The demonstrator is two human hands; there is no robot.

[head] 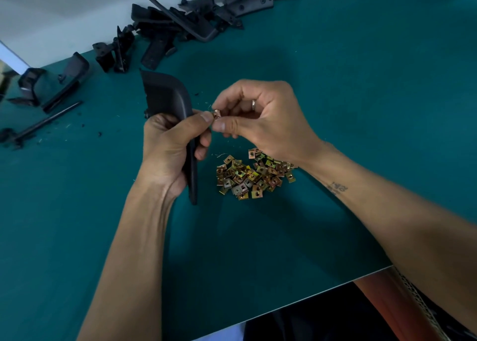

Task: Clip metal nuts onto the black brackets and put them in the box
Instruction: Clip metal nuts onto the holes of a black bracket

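My left hand [171,144] grips a curved black bracket [167,95] upright over the green table, its lower end reaching down past my wrist. My right hand [260,116] pinches one small metal nut [215,113] between thumb and fingers, right at the bracket's edge beside my left thumb tip. A pile of several brass-coloured metal nuts [250,175] lies on the table just below my right wrist. The box is only partly seen as a cardboard edge [418,297] at the lower right.
Several loose black brackets [180,23] lie heaped along the far edge of the green table [361,108], with more black brackets [49,88] at the far left. A thin black rod [44,122] lies at the left. The table's near edge runs diagonally at the bottom right.
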